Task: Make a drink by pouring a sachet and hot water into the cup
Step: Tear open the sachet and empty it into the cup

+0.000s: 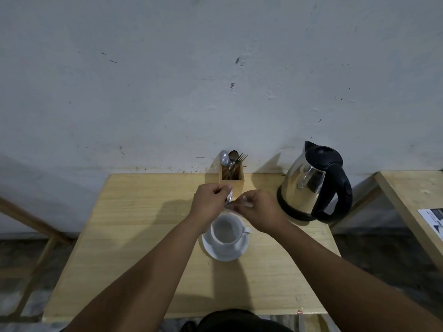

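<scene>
A white cup (226, 231) stands on a white saucer (224, 254) in the middle of the wooden table (134, 236); its inside looks pale, with no liquid that I can make out. Just above the cup's far rim, my left hand (211, 202) and my right hand (256, 207) pinch a small sachet (229, 198) between them. Only a thin pale sliver of the sachet shows between the fingers. A steel kettle (309, 185) with a black lid and handle sits on its base to the right.
A wooden holder (231, 179) with spoons and a fork stands at the table's back edge, right behind my hands. A second wooden table (407, 192) with a printed sheet (434, 221) is at the far right. A wooden frame (36, 226) leans at the left. The wall is close behind.
</scene>
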